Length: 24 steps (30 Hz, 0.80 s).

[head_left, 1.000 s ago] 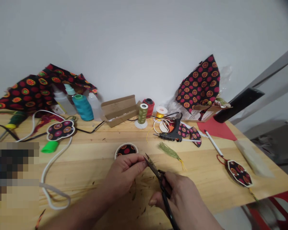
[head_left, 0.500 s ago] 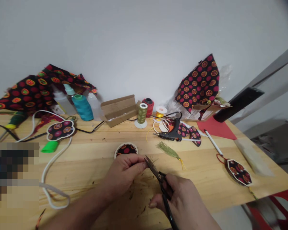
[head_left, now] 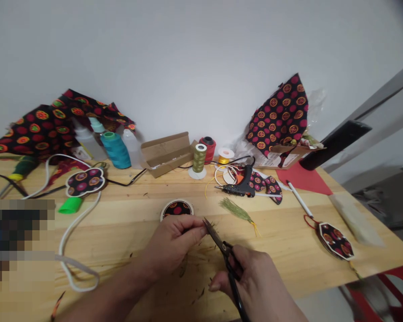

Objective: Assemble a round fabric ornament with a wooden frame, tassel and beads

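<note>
Gripping the black-handled scissors (head_left: 225, 247), the right hand (head_left: 253, 275) has its fingers wrapped round the handles. Dark, slender blades slant over the counter (head_left: 127, 248). At the scissors' tip, the left hand (head_left: 174, 241) presses thumb and finger together, their pinched contents too small to tell. Beyond the scissors lie a green tassel (head_left: 235, 210) and a round patterned disc (head_left: 177, 207). Against half a second ago, fine strands (head_left: 214, 225) beside the blades look sparser; both hands have barely moved.

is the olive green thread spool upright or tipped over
Upright: the olive green thread spool stands on end on a white disc, its white top uppermost, with the red spool behind it.
</note>
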Motion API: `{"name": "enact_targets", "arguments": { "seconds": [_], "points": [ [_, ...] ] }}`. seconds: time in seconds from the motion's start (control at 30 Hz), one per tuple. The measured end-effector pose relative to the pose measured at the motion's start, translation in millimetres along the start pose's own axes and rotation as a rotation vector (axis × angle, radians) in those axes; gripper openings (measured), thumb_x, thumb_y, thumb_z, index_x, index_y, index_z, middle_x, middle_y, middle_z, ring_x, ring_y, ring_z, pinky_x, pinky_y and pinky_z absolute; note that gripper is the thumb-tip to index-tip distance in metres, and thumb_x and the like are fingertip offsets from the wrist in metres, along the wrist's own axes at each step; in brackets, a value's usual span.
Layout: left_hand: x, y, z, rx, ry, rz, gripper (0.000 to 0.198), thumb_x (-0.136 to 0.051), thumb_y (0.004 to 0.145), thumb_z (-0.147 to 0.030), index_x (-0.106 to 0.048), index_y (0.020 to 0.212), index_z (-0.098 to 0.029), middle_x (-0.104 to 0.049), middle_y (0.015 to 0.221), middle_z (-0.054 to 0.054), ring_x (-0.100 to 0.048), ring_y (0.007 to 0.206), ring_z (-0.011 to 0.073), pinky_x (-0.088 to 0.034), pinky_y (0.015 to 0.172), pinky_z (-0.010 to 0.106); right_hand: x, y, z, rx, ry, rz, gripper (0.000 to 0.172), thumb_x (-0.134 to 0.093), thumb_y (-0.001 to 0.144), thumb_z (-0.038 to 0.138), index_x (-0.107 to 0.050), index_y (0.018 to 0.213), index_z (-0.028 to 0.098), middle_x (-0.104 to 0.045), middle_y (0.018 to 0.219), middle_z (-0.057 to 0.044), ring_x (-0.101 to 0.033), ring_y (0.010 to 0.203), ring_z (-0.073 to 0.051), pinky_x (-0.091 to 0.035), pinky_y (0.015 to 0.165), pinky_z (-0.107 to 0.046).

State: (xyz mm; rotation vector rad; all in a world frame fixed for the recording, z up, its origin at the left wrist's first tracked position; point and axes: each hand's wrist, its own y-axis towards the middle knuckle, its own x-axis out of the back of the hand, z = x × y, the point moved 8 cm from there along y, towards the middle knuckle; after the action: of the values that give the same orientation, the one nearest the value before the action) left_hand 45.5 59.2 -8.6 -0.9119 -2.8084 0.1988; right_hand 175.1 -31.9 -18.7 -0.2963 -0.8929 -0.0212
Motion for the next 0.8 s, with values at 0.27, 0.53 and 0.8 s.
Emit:
{"name": "enact_targets", "arguments": {
  "seconds": [0.27, 0.53, 0.8],
  "points": [
    [3.9, 0.2, 4.2, 0.017, 0.008, -0.026, 0.02, -0.061, 0.079, -0.028, -0.078, 0.076, -0.018, -0.069, 0.068, 0.0, -0.056, 0.067, 0.0167, -0.042, 0.064, 0.024, -3.1, 0.1, -5.2, -0.006, 0.021, -0.01, 0.044, -0.066, 0.072, 0.054, -0.041, 0.058, 0.02, -0.045, 0.054, 0.004, -0.031, 0.051, -0.011, -0.027, 0.047, -0.022],
    [5.9, -0.3, 5.1, 0.015, 0.04, -0.044, 0.021, -0.061, 0.078, -0.03, -0.078, 0.077, -0.018, -0.066, 0.067, 0.0, -0.053, 0.066, 0.0162, -0.041, 0.062, 0.025, -0.4, 0.9, -2.3, -0.006, 0.037, -0.014, 0.04, -0.064, 0.076, 0.051, -0.045, 0.057, 0.02, -0.054, 0.053, 0.002, -0.042, 0.05, -0.012, -0.03, 0.046, -0.021],
    [6.6, -0.2, 1.0, 0.009, 0.087, -0.077, 0.02, -0.062, 0.076, -0.029, -0.076, 0.071, -0.018, -0.062, 0.062, 0.0, -0.051, 0.062, 0.0156, -0.04, 0.059, 0.024, 5.0, -0.1, -0.5, 0.032, -0.054, -0.098, 0.037, -0.065, 0.077, 0.044, -0.049, 0.055, 0.019, -0.057, 0.051, 0.001, -0.048, 0.048, -0.012, -0.032, 0.045, -0.021]
  ]
}}
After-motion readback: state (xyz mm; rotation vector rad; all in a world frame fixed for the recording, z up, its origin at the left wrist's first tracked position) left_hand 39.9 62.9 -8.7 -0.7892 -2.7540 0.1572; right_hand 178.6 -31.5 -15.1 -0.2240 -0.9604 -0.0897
